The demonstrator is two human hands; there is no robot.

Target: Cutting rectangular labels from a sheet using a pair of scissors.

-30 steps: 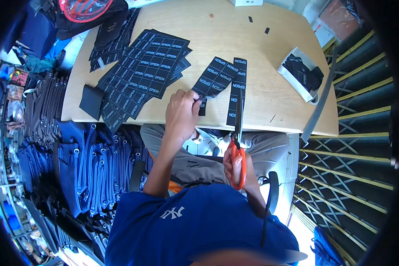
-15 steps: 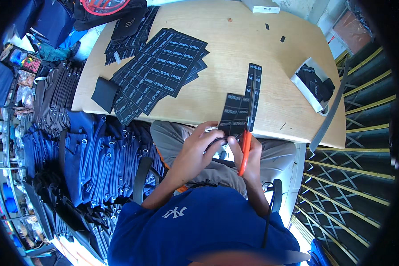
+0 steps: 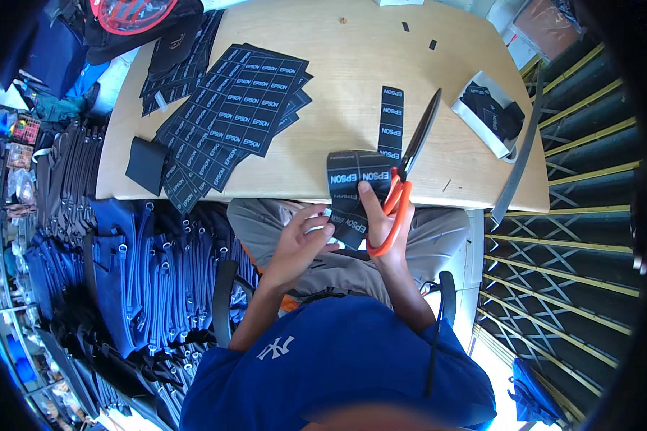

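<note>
The right hand (image 3: 379,221) grips a pair of orange-handled scissors (image 3: 416,149), their blades together and pointing away beyond its knuckles, slanting to its right; its thumb also presses on a black sheet piece (image 3: 343,187) printed with pale lettering in a grid. This piece lies between the two hands, bent along its length, its far end at the near edge of the table (image 3: 345,79) and its lower end hanging over the person's lap. The left hand (image 3: 302,244) is loosely curved just beside the piece's lower left side, thumb and forefinger apart; whether its fingertips hold that edge, I cannot tell. Straight ahead of the right hand, partly behind the scissors, lies a narrow black strip (image 3: 392,122) with similar print. Ahead of the left hand and to its left, overlapping black sheets (image 3: 248,104) are fanned out, with a plain black piece (image 3: 146,165) beside them, farther left. Well to the right of the right hand, a white box (image 3: 479,133) holds dark pieces.
</note>
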